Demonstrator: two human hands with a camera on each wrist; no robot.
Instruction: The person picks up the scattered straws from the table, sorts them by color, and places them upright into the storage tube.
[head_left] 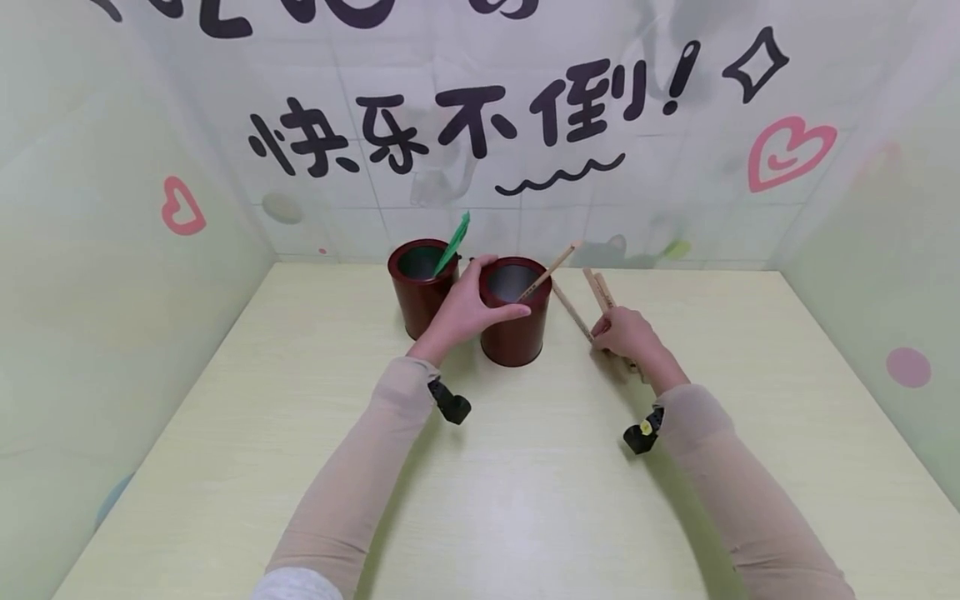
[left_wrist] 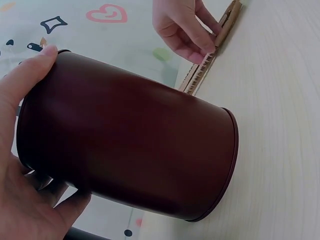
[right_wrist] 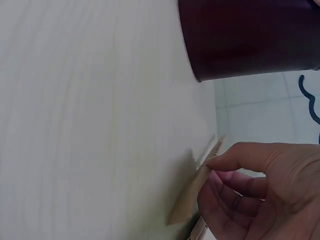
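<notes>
My left hand grips a dark red canister near its rim, thumb on the near side, other fingers partly hidden behind it. A thin wooden stick leans out of its open top. To the right, my right hand pinches a pale wooden stick between thumb and fingertips, low over the table. More wooden sticks lie under and beyond that hand; dark printed marks show on one stick in the left wrist view. Their exact kind is unclear.
A second dark red canister stands left of the held one, with a green leaf-like item leaning in it. The pale wooden table meets a printed wall sheet at its back edge. Similar sheets hang on both sides.
</notes>
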